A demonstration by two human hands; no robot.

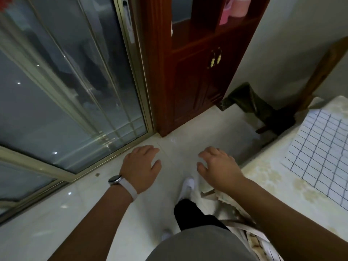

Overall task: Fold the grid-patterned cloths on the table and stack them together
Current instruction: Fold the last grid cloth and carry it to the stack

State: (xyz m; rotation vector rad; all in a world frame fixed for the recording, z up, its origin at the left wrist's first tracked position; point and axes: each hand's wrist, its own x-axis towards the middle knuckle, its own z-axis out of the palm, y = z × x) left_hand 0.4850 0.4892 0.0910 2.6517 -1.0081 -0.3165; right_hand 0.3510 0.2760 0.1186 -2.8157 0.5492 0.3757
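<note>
**Q:** Left hand, quick?
**A:** My left hand (142, 166) is off the table (252, 164), out over the floor (56, 223) to the table's left. Palm down, fingers relaxed and slightly apart, nothing in it. There's a watch (115, 179) with a white band on that wrist.

**Q:** Right?
**A:** My right hand (218, 168) hangs just off the table's near-left edge, also over the floor. Palm down, fingers drooping in a loose curl, thumb out to the side, gripping nothing. The forearm behind it crosses above the table's edge.

**Q:** The cloth?
**A:** One grid-patterned cloth (323, 151), white with dark lines, lies spread on the table, a few wrinkles in it. It's farther along the table than my forearm and well apart from both hands. Its right part runs out of frame, so I can't tell its full shape.

**Q:** Anything else?
**A:** The table has a pale flowered cover (282, 187) with a pleated edge hanging down. Past the table's far-left corner a dark bin bag (248, 98) sits by the wall. Left of that is a red-brown wooden cabinet (197, 81). A glass sliding door (66, 81) is farthest left of the table. My white shoe (186, 187) is on the floor just left of the table.
</note>
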